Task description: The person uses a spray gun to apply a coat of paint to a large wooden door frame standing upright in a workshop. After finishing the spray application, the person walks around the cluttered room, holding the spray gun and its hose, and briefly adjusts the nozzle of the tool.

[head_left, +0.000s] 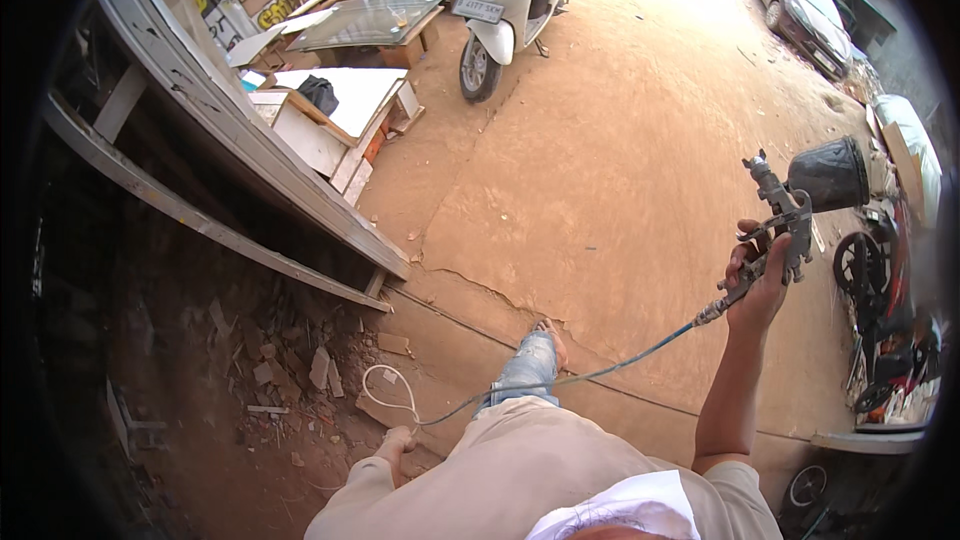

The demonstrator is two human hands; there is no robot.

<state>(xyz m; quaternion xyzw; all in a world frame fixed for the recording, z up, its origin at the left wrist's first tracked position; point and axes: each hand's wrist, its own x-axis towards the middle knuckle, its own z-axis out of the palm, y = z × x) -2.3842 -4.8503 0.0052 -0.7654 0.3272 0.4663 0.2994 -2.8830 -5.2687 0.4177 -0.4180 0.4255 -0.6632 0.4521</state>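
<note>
On the right, my right hand is raised and wrapped round the grip of a metal spray gun. A dark paint cup sits at the side of the gun's upper part. From the bottom of the grip, a blue-grey air hose runs down to the left across the front of my leg. It passes close to my left hand, which hangs low at my side. A pale loop of hose curls just beyond that hand. The left fingers are small and unclear, so whether they touch the hose cannot be made out.
A cream scooter stands ahead, beside boards and a glass-topped table. A metal-framed panel slants along the left above broken scraps. A car is parked far right; a red-and-black motorbike is nearer. The concrete floor is cracked.
</note>
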